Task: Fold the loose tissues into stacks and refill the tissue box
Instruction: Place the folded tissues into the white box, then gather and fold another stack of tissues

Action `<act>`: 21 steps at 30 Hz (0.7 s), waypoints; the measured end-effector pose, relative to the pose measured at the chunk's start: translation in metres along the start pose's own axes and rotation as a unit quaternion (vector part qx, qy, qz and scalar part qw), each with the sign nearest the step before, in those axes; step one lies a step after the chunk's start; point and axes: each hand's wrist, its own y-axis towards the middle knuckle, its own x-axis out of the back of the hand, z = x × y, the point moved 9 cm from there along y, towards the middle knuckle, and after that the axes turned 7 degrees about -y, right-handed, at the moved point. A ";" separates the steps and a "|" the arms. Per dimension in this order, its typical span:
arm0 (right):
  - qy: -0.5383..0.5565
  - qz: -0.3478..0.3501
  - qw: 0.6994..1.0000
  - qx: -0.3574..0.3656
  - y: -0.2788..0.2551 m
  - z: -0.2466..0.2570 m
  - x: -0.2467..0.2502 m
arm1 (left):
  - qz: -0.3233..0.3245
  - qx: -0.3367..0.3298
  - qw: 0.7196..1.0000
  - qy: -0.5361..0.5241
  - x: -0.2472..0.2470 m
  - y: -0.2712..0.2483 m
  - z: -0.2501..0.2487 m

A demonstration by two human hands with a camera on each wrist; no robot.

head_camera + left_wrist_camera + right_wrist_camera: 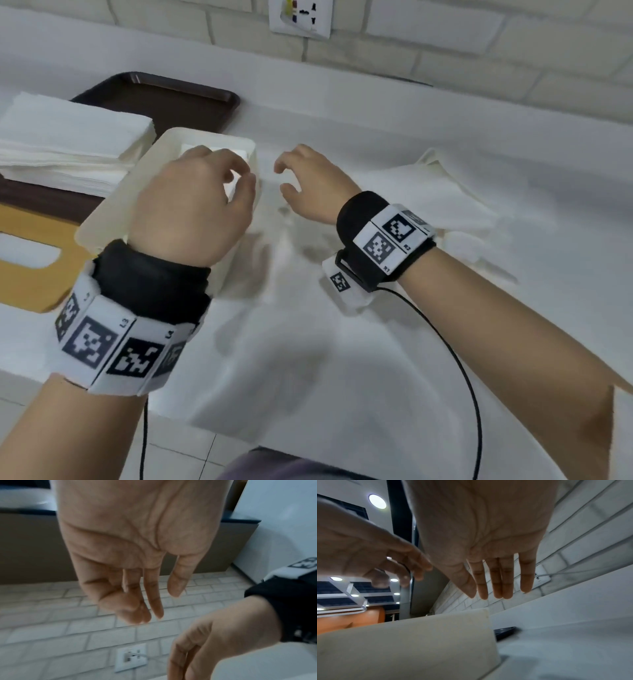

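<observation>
Matt white tabletop [342, 113], smooth. Soft, finely textured white paper in the tissue stack [68, 137]; thin, creased and limp in the loose tissues [445, 192]. Smooth, matt cream plastic, by the look of it, on the tissue box [113, 212]. Dark brown tray [171, 99] with a slight sheen, seemingly plastic. Black cloth wristbands [363, 212] with white printed marker panels. Matt pale brick-pattern wall [479, 41]; glossy white plastic socket plate [301, 17].
</observation>
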 end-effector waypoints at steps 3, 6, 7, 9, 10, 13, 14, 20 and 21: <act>-0.005 0.023 0.998 -0.061 -0.039 -0.046 -0.002 | 0.006 -0.071 0.995 -0.067 -0.030 -0.009 -0.040; -0.023 0.046 0.991 -0.126 -0.080 -0.092 -0.001 | 0.063 -0.108 0.988 -0.094 -0.077 -0.013 -0.070; -0.028 0.050 0.987 -0.149 -0.095 -0.108 0.000 | 0.084 -0.116 0.985 -0.099 -0.092 -0.014 -0.078; -0.043 0.056 0.978 -0.197 -0.124 -0.138 0.004 | 0.131 -0.135 0.977 -0.105 -0.121 -0.017 -0.093; -0.054 0.059 0.972 -0.221 -0.138 -0.153 0.007 | 0.155 -0.143 0.972 -0.104 -0.135 -0.019 -0.100; -0.103 0.095 0.942 -0.305 -0.181 -0.195 0.009 | 0.238 -0.156 0.956 -0.070 -0.177 -0.026 -0.119; -0.118 0.118 0.930 -0.328 -0.193 -0.208 0.005 | 0.268 -0.159 0.949 -0.054 -0.190 -0.028 -0.125; -0.100 0.192 0.912 -0.349 -0.222 -0.243 -0.014 | 0.400 -0.172 0.899 0.048 -0.249 -0.045 -0.155; -0.109 0.183 0.916 -0.340 -0.220 -0.244 -0.012 | 0.404 -0.176 0.896 0.056 -0.255 -0.045 -0.161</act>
